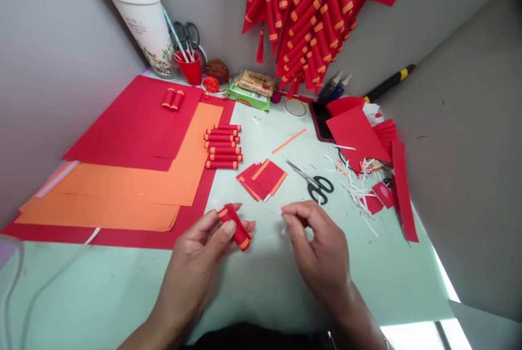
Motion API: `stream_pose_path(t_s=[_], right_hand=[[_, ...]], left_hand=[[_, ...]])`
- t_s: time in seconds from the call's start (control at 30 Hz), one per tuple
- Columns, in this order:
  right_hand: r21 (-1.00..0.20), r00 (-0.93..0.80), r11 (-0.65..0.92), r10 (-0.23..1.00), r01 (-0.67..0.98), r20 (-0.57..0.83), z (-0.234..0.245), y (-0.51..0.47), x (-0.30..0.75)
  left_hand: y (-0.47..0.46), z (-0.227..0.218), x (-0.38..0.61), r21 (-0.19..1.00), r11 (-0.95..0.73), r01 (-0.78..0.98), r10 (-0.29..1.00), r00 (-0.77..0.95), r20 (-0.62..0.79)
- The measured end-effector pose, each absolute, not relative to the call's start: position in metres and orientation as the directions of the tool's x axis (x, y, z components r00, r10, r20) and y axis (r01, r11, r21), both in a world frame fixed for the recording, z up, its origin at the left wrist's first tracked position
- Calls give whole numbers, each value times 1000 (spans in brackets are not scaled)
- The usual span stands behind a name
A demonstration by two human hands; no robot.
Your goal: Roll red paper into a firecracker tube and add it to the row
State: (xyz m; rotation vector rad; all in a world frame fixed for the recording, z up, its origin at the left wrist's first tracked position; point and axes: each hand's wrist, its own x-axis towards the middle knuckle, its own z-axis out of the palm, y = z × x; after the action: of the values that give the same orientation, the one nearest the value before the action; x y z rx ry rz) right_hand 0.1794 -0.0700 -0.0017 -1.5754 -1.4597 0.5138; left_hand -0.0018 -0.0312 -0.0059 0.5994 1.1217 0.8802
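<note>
My left hand (204, 252) is closed around a red paper roll (235, 230) with orange bands at its ends. A loose edge of the roll stands out on its right side, and a whitish tip (217, 205) pokes from its upper end. To the right, my right hand (316, 247) pinches thumb against forefinger on a small white strip (284, 228), blurred and partly hidden. Ahead of both hands lies a small stack of red paper pieces (269, 176) with orange edges. Black-handled scissors (312, 180) rest slightly open beyond my right hand.
Finished red rolls (223, 150) lie in a column; two more rolls (173, 99) sit on red sheets (122, 122). Orange sheets (122, 198) spread leftward. Paper scraps (359, 187) and a phone (322, 122) are at right. A white cup (138, 18) stands behind. Red roll clusters (314, 18) hang above.
</note>
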Motion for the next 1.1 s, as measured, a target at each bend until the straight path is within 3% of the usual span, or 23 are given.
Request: stream_pose_path(t_s=[0.13,0.23,0.4,0.8,1.1], right_hand=[[-646,284,-34,914,762,288,-9,-65,189],[-709,248,36,923,705,293,-5,-69,179],[-851,191,17,972,524,137,-3,-76,146],[-795,219,25,956,606,197,-10,-76,134],[-742,164,156,927,651,339,-10,-78,131]], left_hand=[[-27,-1,2,757,541,-367,838,159,-522],[-26,1,4,734,552,-396,829,169,-533],[-28,3,7,724,550,-416,828,160,-537],[-32,1,10,729,534,-429,830,103,-548],[-34,1,11,706,555,-441,818,134,-559]])
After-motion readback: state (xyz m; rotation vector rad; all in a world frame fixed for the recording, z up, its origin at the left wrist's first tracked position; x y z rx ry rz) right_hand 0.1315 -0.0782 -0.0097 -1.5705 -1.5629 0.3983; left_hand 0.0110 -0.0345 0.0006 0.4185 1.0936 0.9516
